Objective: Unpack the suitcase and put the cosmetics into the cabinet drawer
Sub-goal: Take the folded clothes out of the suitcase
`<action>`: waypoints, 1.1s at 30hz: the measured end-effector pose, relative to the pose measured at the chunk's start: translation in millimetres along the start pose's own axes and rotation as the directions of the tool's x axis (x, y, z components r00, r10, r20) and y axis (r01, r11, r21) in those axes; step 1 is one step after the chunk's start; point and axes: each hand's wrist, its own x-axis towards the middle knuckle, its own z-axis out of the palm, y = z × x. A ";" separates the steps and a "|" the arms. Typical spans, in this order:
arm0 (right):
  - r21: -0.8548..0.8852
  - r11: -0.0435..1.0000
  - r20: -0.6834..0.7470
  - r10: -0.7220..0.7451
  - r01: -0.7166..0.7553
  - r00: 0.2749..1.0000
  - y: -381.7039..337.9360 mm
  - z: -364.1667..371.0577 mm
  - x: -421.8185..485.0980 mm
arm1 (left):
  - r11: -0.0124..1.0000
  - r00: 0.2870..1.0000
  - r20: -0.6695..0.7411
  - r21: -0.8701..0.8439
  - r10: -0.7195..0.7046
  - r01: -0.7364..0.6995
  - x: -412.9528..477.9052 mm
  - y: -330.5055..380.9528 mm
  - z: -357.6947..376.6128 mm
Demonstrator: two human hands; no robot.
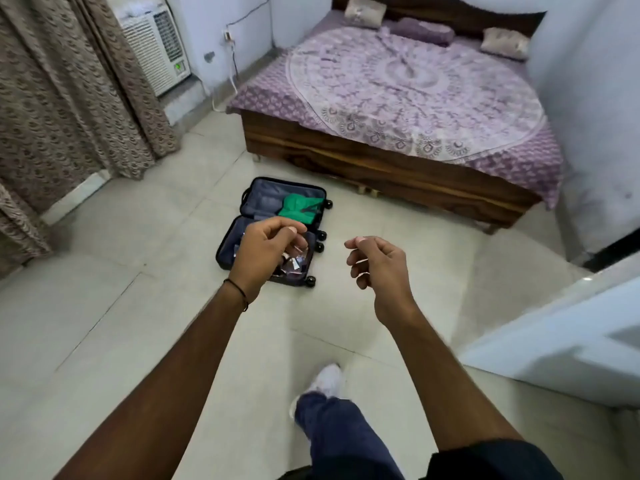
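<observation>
Head camera looks down at a small dark suitcase (pixel 266 195) lying open on the floor (pixel 138 323) near the bed (pixel 398 98). A green cloth (pixel 296 206) sits in its far half, and a clear pouch (pixel 292 266) in the near half. The left hand (pixel 263 251) is in front of the case with its fingers curled; I cannot tell if it holds anything. The right hand (pixel 377 261) is loosely curled and holds nothing.

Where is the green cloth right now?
In the head view the green cloth lies in the far half of the open suitcase on the floor, left of centre, just past the left hand and in front of the bed.
</observation>
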 end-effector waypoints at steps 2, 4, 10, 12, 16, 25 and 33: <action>0.002 1.000 -0.008 0.016 -0.016 1.000 -1.4 15.4 55.9 | 1.000 0.999 -0.030 -0.007 -0.017 0.017 49.6 -8.0 -7.7; 0.019 0.999 -0.007 0.031 -0.031 0.999 -2.9 30.8 113.3 | 0.999 0.998 -0.037 -0.001 -0.047 0.047 97.6 -14.8 -13.4; 0.024 0.991 0.031 0.134 -0.135 0.990 -27.3 86.8 280.8 | 0.981 0.983 -0.038 0.061 -0.180 0.182 255.5 -18.2 -31.6; 0.011 0.989 0.039 0.150 -0.151 0.988 -34.0 105.1 330.6 | 0.976 0.978 -0.057 0.069 -0.203 0.206 305.1 -14.3 -37.8; -0.020 0.984 0.052 0.180 -0.179 0.982 -38.9 140.6 421.8 | 0.957 0.961 -0.011 0.085 -0.276 0.276 402.0 -28.2 -52.5; -0.089 0.953 -0.030 0.289 -0.291 0.957 -10.3 198.3 564.2 | 0.927 0.926 0.079 0.112 -0.368 0.359 566.6 -90.9 -81.0; -0.029 0.880 -0.094 0.470 -0.474 0.878 96.5 217.0 701.5 | 0.836 0.836 0.130 0.232 -0.533 0.497 690.1 -225.9 -61.5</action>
